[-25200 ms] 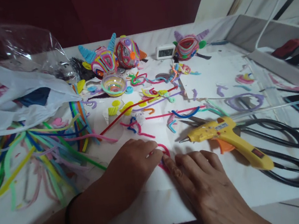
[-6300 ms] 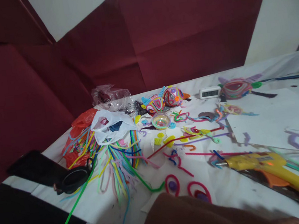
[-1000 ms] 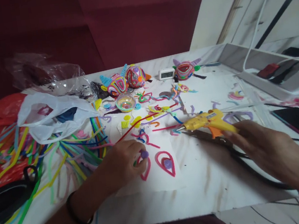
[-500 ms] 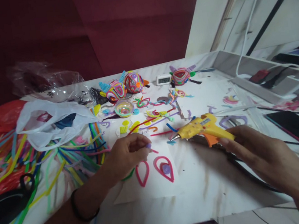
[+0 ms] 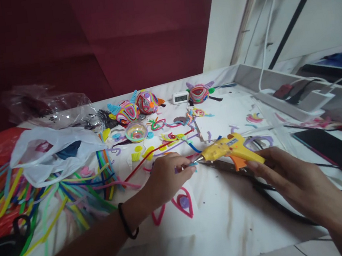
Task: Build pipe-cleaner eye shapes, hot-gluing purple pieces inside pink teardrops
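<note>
Head view: right hand [image 5: 288,177] holds glue gun [image 5: 225,149], nozzle [image 5: 198,159] beside left hand [image 5: 167,177].

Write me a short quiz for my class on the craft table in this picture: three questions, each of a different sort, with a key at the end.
1. Multiple choice: what does the person's right hand hold?
A) a phone
B) a yellow glue gun
C) a plastic bag

2. True or false: as pictured, the white digital clock stands just to the left of the purple-horned figure.

3. Fill in the missing word: of the two pink loops on the paper, the right-hand loop has a small coil inside it, and that coil is ____ in colour.

Key: 1. B; 2. True; 3. purple
</note>
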Tool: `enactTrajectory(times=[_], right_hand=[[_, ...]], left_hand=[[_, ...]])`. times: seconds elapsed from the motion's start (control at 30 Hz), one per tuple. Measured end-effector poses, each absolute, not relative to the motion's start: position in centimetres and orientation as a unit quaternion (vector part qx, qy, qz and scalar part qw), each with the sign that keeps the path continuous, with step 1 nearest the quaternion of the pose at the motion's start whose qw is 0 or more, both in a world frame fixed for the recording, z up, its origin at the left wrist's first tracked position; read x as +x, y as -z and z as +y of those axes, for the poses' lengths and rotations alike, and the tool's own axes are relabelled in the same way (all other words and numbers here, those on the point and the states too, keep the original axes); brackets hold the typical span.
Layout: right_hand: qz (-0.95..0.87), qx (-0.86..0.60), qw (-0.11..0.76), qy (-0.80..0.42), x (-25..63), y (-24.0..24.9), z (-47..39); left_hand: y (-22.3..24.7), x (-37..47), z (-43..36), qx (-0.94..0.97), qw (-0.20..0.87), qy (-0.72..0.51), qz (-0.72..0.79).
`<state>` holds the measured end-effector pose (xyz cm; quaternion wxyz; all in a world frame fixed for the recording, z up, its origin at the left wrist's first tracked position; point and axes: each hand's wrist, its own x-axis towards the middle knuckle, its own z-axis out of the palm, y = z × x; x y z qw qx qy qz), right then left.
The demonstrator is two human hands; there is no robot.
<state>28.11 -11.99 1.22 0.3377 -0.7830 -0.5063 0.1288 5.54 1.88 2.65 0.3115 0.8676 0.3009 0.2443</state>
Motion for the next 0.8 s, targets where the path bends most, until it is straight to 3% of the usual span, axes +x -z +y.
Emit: enactTrajectory(times=[0.27, 0.6, 0.8], right_hand=[[-0.500, -0.785, 0.347, -0.118, 28.8, -1.3, -12.6], [-0.529, -0.762, 0.355, -0.115, 29.0, -1.3, -13.5], [-0.518, -0.770, 0.347, -0.134, 29.4, -1.0, -14.0]], left_hand=[[-3.6, 5.5, 4.0, 0.820, 0.362, -0.244, 0.371], [-5.1, 8.2, 4.2, 0.719, 0.589, -0.123, 0.347], [-5.0, 9.0, 4.2, 0.745, 0.546, -0.142, 0.355]])
